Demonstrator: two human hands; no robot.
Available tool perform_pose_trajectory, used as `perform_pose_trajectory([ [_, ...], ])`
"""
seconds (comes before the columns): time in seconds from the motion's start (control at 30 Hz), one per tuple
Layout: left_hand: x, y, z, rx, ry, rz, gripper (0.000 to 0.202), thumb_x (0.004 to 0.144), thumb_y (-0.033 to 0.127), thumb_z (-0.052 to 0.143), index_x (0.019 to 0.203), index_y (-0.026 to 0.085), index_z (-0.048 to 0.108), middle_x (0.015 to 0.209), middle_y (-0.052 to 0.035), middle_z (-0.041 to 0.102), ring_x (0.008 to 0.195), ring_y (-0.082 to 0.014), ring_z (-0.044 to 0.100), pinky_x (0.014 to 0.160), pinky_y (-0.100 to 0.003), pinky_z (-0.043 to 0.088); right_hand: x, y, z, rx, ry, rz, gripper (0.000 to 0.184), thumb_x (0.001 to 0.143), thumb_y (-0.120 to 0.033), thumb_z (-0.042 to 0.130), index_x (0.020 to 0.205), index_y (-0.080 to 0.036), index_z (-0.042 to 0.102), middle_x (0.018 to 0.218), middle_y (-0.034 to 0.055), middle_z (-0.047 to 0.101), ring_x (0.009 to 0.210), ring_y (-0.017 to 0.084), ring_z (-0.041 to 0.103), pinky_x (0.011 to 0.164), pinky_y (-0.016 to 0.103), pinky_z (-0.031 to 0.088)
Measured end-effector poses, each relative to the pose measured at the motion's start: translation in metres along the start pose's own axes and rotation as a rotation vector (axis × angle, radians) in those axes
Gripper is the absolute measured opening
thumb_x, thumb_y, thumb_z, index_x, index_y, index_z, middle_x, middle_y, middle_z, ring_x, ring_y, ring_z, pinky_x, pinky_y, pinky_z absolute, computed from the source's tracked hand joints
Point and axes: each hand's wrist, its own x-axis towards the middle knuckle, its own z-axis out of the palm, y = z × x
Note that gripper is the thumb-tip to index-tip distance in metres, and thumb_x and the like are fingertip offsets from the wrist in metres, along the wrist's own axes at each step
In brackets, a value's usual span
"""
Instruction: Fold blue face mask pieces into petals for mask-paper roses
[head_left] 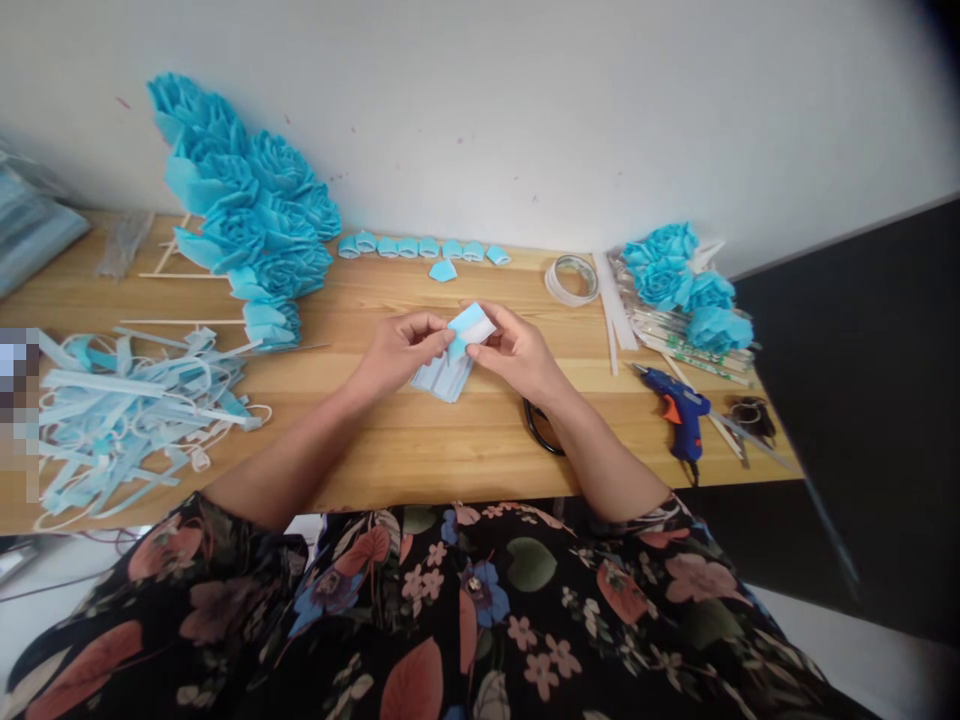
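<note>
Between my two hands is a small folded piece of light blue and white mask fabric (pixel 472 326), raised over the table. My left hand (pixel 409 350) pinches its left edge between thumb and fingers. On the right edge, my right hand (pixel 521 352) grips it the same way. Just below lies a stack of pale blue fabric pieces (pixel 444 382), partly covered by my hands. A black-handled tool (pixel 541 428), perhaps scissors, shows beside my right forearm, most of it hidden. Behind my hands, a row of folded blue pieces (pixel 407 247) runs along the wall, with one loose blue piece (pixel 442 270) in front.
Large blue fabric flowers (pixel 255 200) stand back left, above a heap of cut mask strips and ear loops (pixel 142 410). At right are a tape roll (pixel 571 280), more blue flowers (pixel 667 265) on packaged sticks, and a blue glue gun (pixel 679 410). The wooden table's (pixel 360 470) front edge meets my body.
</note>
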Motion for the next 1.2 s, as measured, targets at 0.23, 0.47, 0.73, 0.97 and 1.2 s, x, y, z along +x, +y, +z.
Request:
perform_pose_trajectory([
  [0.23,-0.002,-0.002,0.001,0.048,-0.023,-0.015,0.036,0.077,0.05,0.07,0.066,0.017,0.065,0.06,0.0008,0.056,0.057,-0.009,0.045,0.055,-0.023,0.036,-0.001,-0.008,0.001,0.01,0.012,0.013,0.049,0.082,-0.051,0.076,0.122,-0.023,0.069,0.108,0.004,0.075,0.095,0.019,0.069,0.085,0.033,0.059],
  [0.47,-0.005,0.003,0.004,0.084,-0.092,-0.042,0.034,0.077,0.048,0.069,0.067,0.016,0.066,0.057,0.0019,0.051,0.054,-0.0081,0.039,0.05,-0.022,0.029,-0.002,-0.013,0.0,-0.079,0.107,-0.006,0.02,0.083,-0.04,0.074,0.09,-0.022,0.072,0.081,-0.0006,0.07,0.074,0.015,0.063,0.074,0.03,0.054],
  [0.73,-0.003,-0.001,0.0,0.096,-0.066,-0.047,0.037,0.08,0.05,0.067,0.064,0.016,0.066,0.057,0.0005,0.055,0.055,-0.0092,0.044,0.052,-0.022,0.033,-0.003,-0.019,0.002,-0.299,0.16,-0.219,0.004,0.084,-0.025,0.067,0.087,-0.023,0.07,0.088,0.0009,0.073,0.082,0.017,0.066,0.082,0.035,0.055],
  [0.97,-0.002,-0.006,-0.003,0.06,-0.057,-0.068,0.038,0.081,0.049,0.068,0.062,0.017,0.064,0.057,-0.0007,0.058,0.054,-0.0096,0.047,0.054,-0.023,0.037,-0.003,-0.016,-0.001,-0.446,0.105,-0.365,0.021,0.082,-0.011,0.06,0.089,-0.027,0.072,0.105,0.0021,0.076,0.1,0.02,0.069,0.095,0.042,0.053],
  [1.2,-0.002,-0.004,-0.003,0.061,-0.073,-0.058,0.04,0.082,0.052,0.069,0.063,0.017,0.065,0.057,-0.0006,0.058,0.053,-0.0093,0.046,0.052,-0.023,0.035,-0.004,-0.012,-0.001,-0.452,0.089,-0.369,0.025,0.08,-0.009,0.058,0.09,-0.027,0.072,0.106,0.0016,0.077,0.102,0.021,0.07,0.097,0.042,0.053],
])
